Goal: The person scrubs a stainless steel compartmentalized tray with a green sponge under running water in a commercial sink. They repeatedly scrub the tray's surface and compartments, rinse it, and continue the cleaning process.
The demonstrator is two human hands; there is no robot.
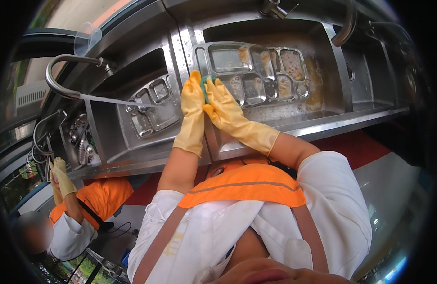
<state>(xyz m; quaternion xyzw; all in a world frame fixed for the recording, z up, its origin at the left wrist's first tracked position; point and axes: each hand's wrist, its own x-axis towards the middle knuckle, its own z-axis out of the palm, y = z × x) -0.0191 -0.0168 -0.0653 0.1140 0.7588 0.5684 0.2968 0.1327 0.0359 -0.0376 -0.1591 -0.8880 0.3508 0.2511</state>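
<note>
My left hand, in a yellow rubber glove, is at the left edge of a metal compartment tray and appears to grip it; its thumb is hard to make out. My right hand, gloved alike, presses a green scouring pad against the lower left of this tray. Orange-brown residue and suds mark the tray's wells. Beneath its right side lies another compartment tray, with reddish food scraps and foamy liquid in its wells. The lower left corner of the upper tray is hidden by my hands.
Water streams from a curved faucet into the left sink, onto a compartment tray. Brown liquid coats the middle sink. Metal utensils fill a basin farther left, where a gloved co-worker stands. Another faucet overhangs at right.
</note>
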